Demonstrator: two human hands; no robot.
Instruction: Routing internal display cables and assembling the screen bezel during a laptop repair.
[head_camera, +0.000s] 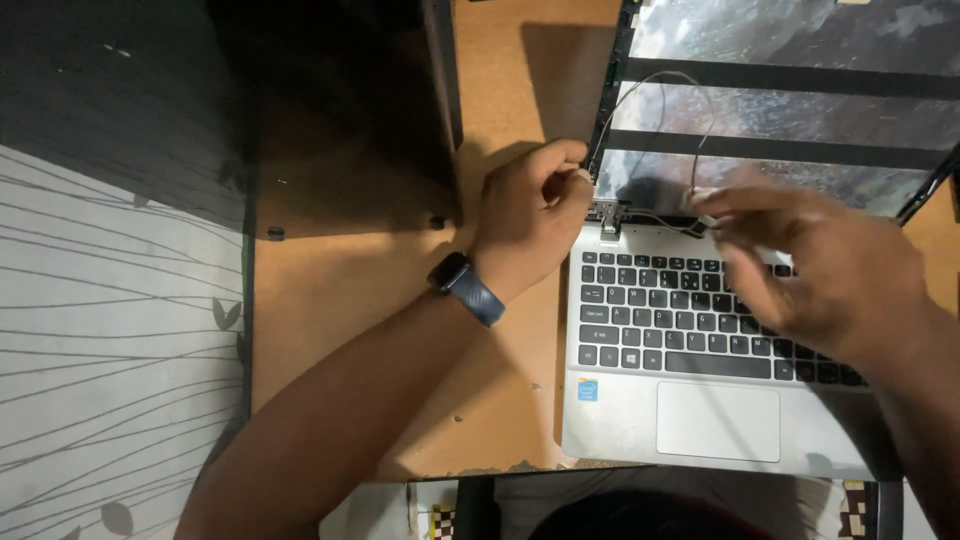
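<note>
silver laptop with its lid stripped, both hands at the hinge

the laptop (700, 400) sits on the right side of a plain orange-brown wooden worktop (330, 300), matte and a bit scuffed, with crumbs near the front edge. the base is brushed silver, with flat black chiclet keys and a smooth pale rectangular touchpad (718, 420). there's a small blue square sticker on the palm rest, bottom left.

the lid (790, 100) lies flat back with no screen panel in it: you see the bare inside, a shiny mottled grey foil-like surface crossed by two black tape strips. a thin grey cable (660, 85) loops over that foil and runs down toward the hinge. the small metal hinge bracket (607, 213) is exposed at the lid's lower left corner.

left hand (530, 215) is curled up tight right at that corner, fingers bunched and pinching something small and pale by the lid's edge; can't tell what it is. a dark smartwatch with a textured blue band (468, 287) is on that wrist.

right hand (810, 260) is motion-blurred over the top row of keys, fingers drawn close together around a little dark connector (706, 222) at the cable's end.

a dark flat panel (350, 110) with round rubber feet lies on the worktop's upper left. left of that, a cloth (110, 330) in white with thin grey branch lines.
</note>
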